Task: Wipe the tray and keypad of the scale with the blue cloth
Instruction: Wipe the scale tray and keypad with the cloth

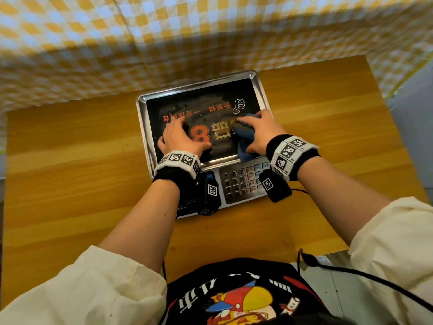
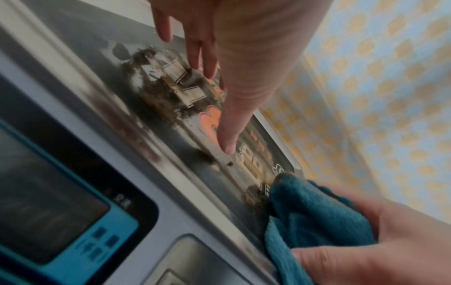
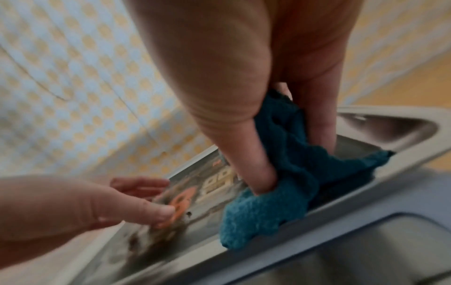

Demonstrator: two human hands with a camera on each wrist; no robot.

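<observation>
The scale's steel tray (image 1: 141,109) has a black printed face with dark smudges (image 1: 180,108), which also show in the left wrist view (image 2: 156,96). My left hand (image 1: 179,133) lies flat on the tray's left half, fingers straight and spread (image 2: 234,81). My right hand (image 1: 257,130) grips the bunched blue cloth (image 1: 243,137) and presses it onto the tray's near right part. In the right wrist view the thumb digs into the cloth (image 3: 280,173). The keypad (image 1: 239,181) sits below the tray, partly hidden by my wrists.
The scale stands on a wooden table (image 1: 70,160). A yellow checked cloth (image 1: 117,43) hangs right behind it. The scale's blue-framed display (image 2: 48,212) is left of the keypad. A black cable (image 1: 375,277) runs by the table's near right edge.
</observation>
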